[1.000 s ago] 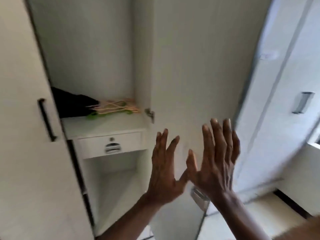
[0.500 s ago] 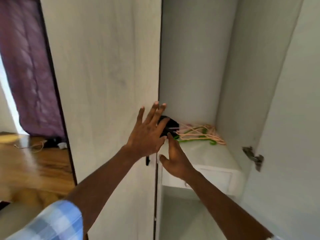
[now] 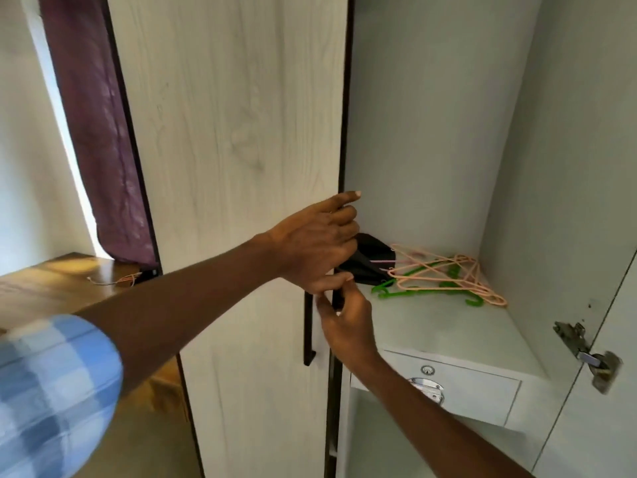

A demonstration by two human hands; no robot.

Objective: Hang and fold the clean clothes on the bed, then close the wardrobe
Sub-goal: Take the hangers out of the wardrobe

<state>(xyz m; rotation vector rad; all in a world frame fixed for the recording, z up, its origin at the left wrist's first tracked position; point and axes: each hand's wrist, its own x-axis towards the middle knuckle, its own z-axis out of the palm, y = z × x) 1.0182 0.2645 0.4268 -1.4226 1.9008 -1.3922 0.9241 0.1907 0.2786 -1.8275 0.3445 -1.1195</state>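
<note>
On the shelf (image 3: pixel 431 326) of the wardrobe (image 3: pixel 431 132) lie hangers (image 3: pixel 444 274). Both hands have come across to the door (image 3: pixel 234 132): the left hand (image 3: pixel 317 243) curls its fingers round the edge, the right hand (image 3: pixel 344 319) apparently pinches it, probably to swing it.

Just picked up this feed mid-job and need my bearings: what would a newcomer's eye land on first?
Both hands meet at the dark edge of the pale wood-grain wardrobe door at centre: the left hand curls its fingers round it, the right hand pinches it just below. Behind them, a tangle of peach and green plastic hangers lies on the open wardrobe's pale shelf beside a black cloth.
</note>
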